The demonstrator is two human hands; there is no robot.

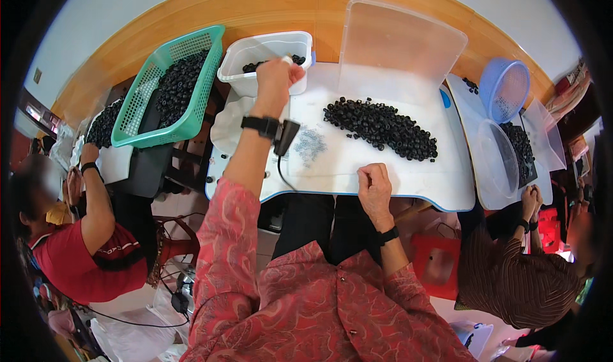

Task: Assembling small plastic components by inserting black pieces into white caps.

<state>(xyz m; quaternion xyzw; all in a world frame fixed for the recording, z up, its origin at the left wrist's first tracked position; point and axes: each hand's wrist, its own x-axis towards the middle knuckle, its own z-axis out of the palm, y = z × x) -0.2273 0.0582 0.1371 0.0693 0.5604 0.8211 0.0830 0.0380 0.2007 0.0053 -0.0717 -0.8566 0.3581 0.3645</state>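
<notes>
My left hand [274, 84] reaches over the near rim of a white plastic bin [236, 81] that holds small black ring-shaped parts [253, 67]. Its fingers look curled together, and anything inside them is hidden; a small whitish spot shows at the fingertips. By the table's front edge my right hand [375, 186] is closed, thumb against the bent fingers; whatever it may hold is too small to make out. Beyond that hand, a long heap of the black parts [386, 129] lies on the white tabletop [345, 164]. Small pale slivers [310, 143] are scattered left of the heap.
A green basket [191, 122] of black parts stands at the left. A clear plastic lid [402, 42] leans behind the heap. A dark clip-like device [286, 138] with a cable hangs by my left wrist. Co-workers [96, 253] sit on both sides; a blue basket [504, 87] is at the right.
</notes>
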